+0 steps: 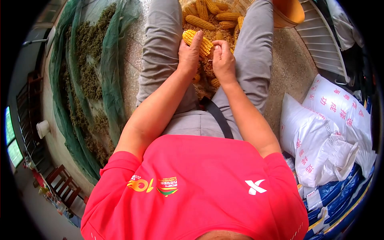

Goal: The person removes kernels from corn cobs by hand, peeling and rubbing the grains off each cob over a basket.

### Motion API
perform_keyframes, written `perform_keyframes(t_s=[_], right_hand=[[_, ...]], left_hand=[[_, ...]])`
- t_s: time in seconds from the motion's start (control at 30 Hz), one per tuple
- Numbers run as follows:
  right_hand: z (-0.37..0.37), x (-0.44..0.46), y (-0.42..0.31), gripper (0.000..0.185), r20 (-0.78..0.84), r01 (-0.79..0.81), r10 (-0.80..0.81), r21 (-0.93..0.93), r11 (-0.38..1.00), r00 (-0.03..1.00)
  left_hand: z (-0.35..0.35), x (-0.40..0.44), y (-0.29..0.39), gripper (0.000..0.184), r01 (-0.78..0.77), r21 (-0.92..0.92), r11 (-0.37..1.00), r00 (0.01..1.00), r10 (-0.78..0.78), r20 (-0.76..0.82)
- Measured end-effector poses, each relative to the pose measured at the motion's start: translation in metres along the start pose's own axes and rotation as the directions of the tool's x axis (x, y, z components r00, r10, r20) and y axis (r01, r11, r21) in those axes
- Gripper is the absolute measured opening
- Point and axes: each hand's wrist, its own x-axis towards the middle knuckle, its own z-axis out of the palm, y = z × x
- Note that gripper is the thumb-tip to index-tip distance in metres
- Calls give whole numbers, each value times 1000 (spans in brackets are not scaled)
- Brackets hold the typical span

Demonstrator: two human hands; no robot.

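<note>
1. The cob point(206, 47) is above the basket point(243, 5), held in the left hand point(189, 56), fingers wrapped round it, thumb pressed along its top.
2. Also over the basket, the right hand point(225, 66) is at the cob's side, thumb and forefinger close together; whether they pinch anything, I cannot tell.
3. More cobs point(200, 23) lie in the basket.
4. Right of the basket stands a bucket point(294, 12); left of it, a net point(111, 60).
</note>
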Motion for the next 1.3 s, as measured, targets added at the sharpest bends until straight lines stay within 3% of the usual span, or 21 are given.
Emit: perform_keyframes(t_s=[0.07,0.17,0.27,0.4,0.47,0.7,0.77,0.87,0.9,0.97,1.0,1.13,1.3], right_hand=[[-7,0,-12,18,95,-278,270,89,956,958],[-7,-3,-12,21,113,-264,245,206,942,963],[1,-6,4,23,90,-163,150,152,975,985],[0,-4,4,22,117,-209,190,180,961,975],[0,-4,6,20,55,-36,32,86,996,998],[0,-2,4,19,39,-92,89,90,992,995],[-7,-1,-4,20,191,-390,353,218,895,916],[-13,-2,-17,26,250,-458,391,341,821,886],[-11,-3,-13,26,250,-459,391,340,821,886],[-3,-9,4,34,179,-176,136,227,958,974],[-2,-8,5,40,181,-149,117,177,973,976],[-2,-7,6,39,189,-181,144,197,964,971],[2,-6,14,30,137,-182,156,207,961,978]], left_hand=[[0,-1,2,46,9,-3,1000,1000,-9,2],[0,1,0,45,-4,36,999,1000,5,-16],[-1,1,1,44,40,19,999,999,-40,15],[0,0,2,44,33,29,999,999,-33,0],[0,0,2,44,30,36,999,1000,-30,-3],[0,-1,3,47,34,29,999,999,-34,12],[0,-1,3,48,37,13,999,999,-37,19],[0,0,2,48,9,51,999,1000,-9,-12],[0,-1,3,47,20,53,998,1000,-20,-8],[1,-1,6,47,30,55,998,1000,-30,-4],[1,-1,6,46,32,33,999,999,-32,3],[-1,0,6,42,100,-107,989,994,-96,42],[-2,2,5,39,104,-118,988,992,-95,79]])
